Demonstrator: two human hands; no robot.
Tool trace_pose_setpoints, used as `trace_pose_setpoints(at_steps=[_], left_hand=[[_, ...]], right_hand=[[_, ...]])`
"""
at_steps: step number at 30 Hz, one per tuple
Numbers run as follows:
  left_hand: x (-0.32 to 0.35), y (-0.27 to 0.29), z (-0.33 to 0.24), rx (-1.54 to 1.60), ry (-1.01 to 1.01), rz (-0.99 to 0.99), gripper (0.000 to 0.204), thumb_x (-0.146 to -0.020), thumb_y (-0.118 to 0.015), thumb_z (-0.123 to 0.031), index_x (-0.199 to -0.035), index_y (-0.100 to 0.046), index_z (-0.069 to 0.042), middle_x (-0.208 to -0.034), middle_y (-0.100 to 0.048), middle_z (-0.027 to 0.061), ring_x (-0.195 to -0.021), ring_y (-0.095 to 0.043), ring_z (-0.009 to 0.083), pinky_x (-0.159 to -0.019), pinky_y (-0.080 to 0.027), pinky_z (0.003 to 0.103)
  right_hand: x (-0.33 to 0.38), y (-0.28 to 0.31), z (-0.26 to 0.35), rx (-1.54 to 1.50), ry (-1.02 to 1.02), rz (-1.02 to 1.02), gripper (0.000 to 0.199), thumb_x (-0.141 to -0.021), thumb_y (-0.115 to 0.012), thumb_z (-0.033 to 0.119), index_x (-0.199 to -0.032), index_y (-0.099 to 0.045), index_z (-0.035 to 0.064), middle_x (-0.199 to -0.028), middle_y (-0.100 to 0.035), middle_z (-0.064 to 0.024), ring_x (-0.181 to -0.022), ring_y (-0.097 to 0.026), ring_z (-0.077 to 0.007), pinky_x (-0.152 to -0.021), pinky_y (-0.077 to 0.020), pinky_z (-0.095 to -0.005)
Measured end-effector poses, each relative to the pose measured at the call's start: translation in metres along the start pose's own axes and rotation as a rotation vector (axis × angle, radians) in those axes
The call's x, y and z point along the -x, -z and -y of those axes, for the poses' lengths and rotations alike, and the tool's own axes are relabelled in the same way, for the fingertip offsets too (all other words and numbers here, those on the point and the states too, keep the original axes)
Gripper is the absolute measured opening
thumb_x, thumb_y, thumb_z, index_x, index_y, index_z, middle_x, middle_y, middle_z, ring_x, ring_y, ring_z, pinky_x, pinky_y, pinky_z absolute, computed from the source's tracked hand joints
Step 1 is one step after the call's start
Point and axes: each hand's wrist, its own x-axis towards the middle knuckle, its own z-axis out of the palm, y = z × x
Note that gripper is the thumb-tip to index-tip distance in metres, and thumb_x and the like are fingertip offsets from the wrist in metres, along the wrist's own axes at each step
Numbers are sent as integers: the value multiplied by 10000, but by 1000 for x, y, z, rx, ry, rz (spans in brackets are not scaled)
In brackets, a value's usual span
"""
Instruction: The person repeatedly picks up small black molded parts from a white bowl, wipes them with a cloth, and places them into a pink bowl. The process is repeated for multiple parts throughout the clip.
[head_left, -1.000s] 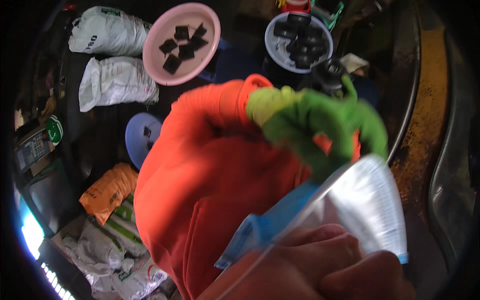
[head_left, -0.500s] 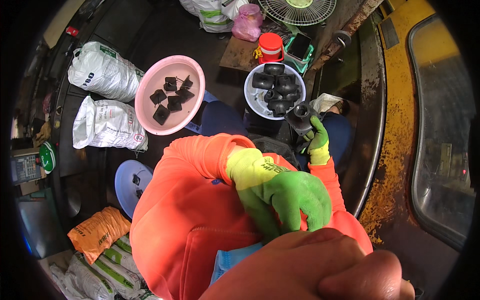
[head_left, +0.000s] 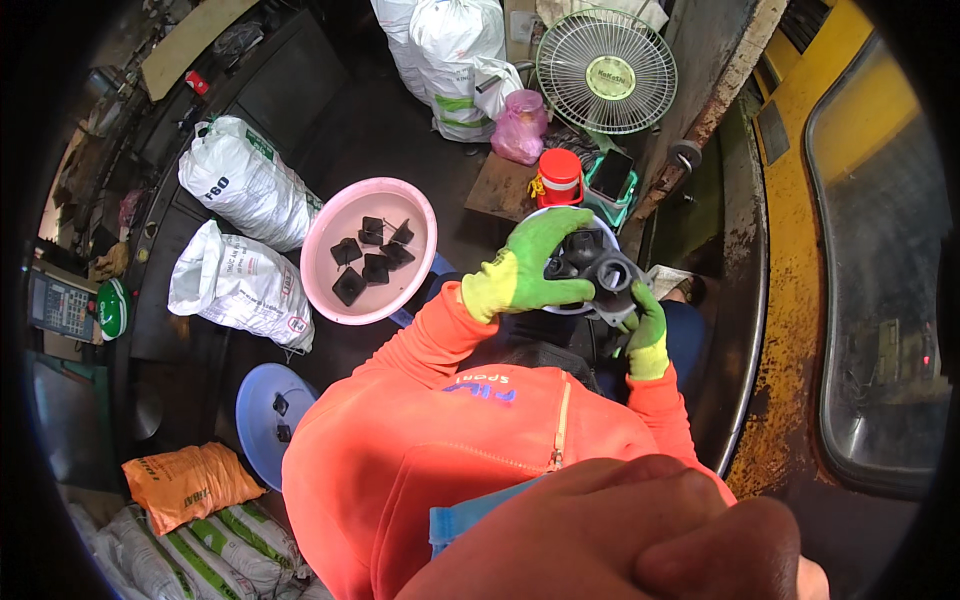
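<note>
My fingers [head_left: 690, 490] are curled tight together, so close to the lens that they blur. I cannot tell whether they pinch anything, or which hand [head_left: 620, 530] this is. Just beside it, at its lower left edge, a blue strip [head_left: 470, 518] peeks out (a bag edge, I would guess), lying against the orange hoodie [head_left: 430, 440] of the co-worker below me. Further out, that person's green gloves [head_left: 530, 270] grip a black part [head_left: 600, 270] over a white bowl [head_left: 560, 210] of similar parts. To the left, a pink bowl [head_left: 325, 230] carries about six black pieces [head_left: 370, 260], and a blue bowl [head_left: 262, 400] only a couple. I judge the sorting well begun but unfinished: one part is in hand, more wait in the white bowl, and my own hand adds nothing yet.
</note>
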Motion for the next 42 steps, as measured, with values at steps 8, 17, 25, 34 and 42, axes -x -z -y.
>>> trace_pose_setpoints(at_steps=[8, 17, 25, 34, 42], left_hand=[[4, -26, 62, -296, -84, -281, 652, -576, -861, -320, -1123, -601, -82, -1292, -561, 139, -1253, -463, 391, -1015, -369, 491], [-15, -28, 53, -255, -127, -433, 556, -587, -858, -209, -1064, -626, -43, -1073, -639, 138, -1007, -611, 324, -872, -489, 416], [-9, -59, 45, -197, -45, -412, 556, -585, -881, -220, -1048, -632, -39, -1047, -642, 130, -923, -637, 271, -823, -518, 372], [7, -79, 45, -7, -65, -274, 585, -568, -877, -267, -1057, -631, -60, -1023, -647, 104, -944, -634, 274, -856, -516, 359], [9, -41, 49, 232, -99, 189, 471, -615, -785, -117, -1053, -636, -30, -1151, -641, 127, -1105, -589, 255, -944, -475, 382]], right_hand=[[-36, -72, -1, 209, 147, 328, 376, -896, -555, 159, -1253, -534, 43, -988, -639, -5, -627, -547, -40, -462, -378, -165], [-59, -25, -20, 401, 182, 168, 346, -984, -434, 381, -1068, -567, 73, -796, -619, -21, -577, -506, -76, -473, -376, -213], [-61, 4, -63, 568, 732, 289, 372, -929, -583, 171, -1264, -502, 32, -1050, -622, -49, -914, -592, -137, -788, -490, -280], [-47, -4, -57, 798, 829, 227, 520, -818, -687, 170, -1283, -485, 57, -1210, -575, -82, -1107, -568, -230, -933, -461, -343], [-24, -19, -23, 1034, 528, 545, 704, -644, -852, 203, -1251, -521, 66, -1191, -580, -72, -1094, -568, -224, -914, -470, -336]])
